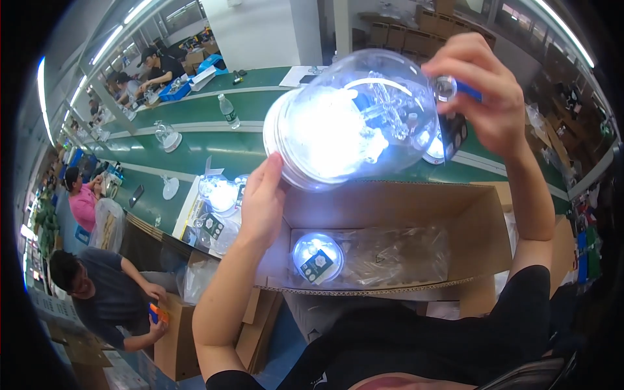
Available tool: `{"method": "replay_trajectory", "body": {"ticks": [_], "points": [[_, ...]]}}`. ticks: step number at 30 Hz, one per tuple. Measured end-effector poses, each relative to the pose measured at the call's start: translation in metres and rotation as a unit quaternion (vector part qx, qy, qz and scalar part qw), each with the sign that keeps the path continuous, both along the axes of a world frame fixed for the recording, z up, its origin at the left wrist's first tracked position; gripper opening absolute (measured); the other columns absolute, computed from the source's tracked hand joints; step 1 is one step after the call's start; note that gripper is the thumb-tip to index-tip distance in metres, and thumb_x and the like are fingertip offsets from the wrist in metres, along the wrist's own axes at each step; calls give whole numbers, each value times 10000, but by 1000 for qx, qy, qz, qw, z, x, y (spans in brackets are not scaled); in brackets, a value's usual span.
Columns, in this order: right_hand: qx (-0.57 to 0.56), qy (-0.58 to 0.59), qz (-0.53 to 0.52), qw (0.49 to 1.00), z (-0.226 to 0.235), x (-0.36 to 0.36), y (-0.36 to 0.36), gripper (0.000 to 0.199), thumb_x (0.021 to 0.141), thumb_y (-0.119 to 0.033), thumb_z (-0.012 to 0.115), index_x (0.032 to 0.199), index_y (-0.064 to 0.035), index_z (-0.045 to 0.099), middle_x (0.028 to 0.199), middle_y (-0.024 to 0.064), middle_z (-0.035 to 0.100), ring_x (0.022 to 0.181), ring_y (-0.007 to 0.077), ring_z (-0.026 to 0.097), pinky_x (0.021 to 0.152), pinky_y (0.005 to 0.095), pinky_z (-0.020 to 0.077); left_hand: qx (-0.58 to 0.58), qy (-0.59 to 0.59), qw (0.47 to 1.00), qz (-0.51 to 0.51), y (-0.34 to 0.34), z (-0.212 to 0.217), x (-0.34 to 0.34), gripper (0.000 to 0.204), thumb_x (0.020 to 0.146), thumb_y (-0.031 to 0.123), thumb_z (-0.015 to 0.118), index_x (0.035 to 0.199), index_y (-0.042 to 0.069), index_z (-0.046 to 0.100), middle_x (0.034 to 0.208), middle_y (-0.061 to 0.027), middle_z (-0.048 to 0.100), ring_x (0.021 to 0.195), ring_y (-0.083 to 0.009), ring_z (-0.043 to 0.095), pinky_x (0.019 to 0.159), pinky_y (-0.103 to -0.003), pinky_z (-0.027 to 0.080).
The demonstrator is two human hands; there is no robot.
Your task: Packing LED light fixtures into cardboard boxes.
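Observation:
A clear dome lamp (403,84) with a white base is tipped on its side above the open cardboard box, glowing bright white inside. My left hand (263,201) grips its base rim. At the other end, the fingers of my right hand (484,97) close around the small knob on top of the dome. A dark tag (453,135) hangs below those fingers, and something blue shows beside them. Inside the cardboard box (468,224), a second lit dome lamp (317,257) stands at the left with a dark tag on it. Crumpled clear plastic (396,253) lies beside it.
More dome lamps (220,195) crowd the left of the box. The green workbench (146,198) behind holds a plastic bottle (229,110), an unlit dome (169,138) and a phone (136,195). At lower left a co-worker (104,292) holds an orange-and-blue tape dispenser (158,314) over a carton.

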State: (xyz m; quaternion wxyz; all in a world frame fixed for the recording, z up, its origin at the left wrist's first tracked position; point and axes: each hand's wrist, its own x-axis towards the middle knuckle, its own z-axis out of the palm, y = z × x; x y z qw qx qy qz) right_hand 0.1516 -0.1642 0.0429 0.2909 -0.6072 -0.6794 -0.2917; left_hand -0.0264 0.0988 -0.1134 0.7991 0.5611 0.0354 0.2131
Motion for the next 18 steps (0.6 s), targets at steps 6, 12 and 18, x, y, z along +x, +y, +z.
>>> {"method": "replay_trajectory", "body": {"ticks": [6, 12, 18], "points": [[-31, 61, -53, 996, -11, -34, -49, 482, 707, 144, 734, 1139, -69, 747, 953, 33, 475, 841, 137, 549, 690, 241, 573, 62, 25, 998, 9, -25, -23, -26, 339, 1067, 271, 507, 1209, -6, 643, 930, 22, 633, 786, -35, 496, 707, -205, 410], [40, 284, -104, 952, -37, -40, -123, 478, 846, 159, 550, 1283, -9, 646, 1131, 78, 641, 896, 95, 626, 775, 218, 522, 163, -24, 983, -83, -88, 6, -48, 371, 879, -37, 694, 1241, -59, 614, 1239, -110, 618, 1075, -165, 623, 897, -277, 516], [22, 396, -205, 895, -29, -21, -198, 384, 867, 80, 585, 1242, 21, 645, 1151, 60, 670, 928, 93, 633, 844, 222, 512, 373, -111, 899, -203, -125, 16, -35, 591, 931, 181, 670, 1445, 2, 439, 1483, -255, 410, 1297, -402, 502, 975, -390, 506]]}}
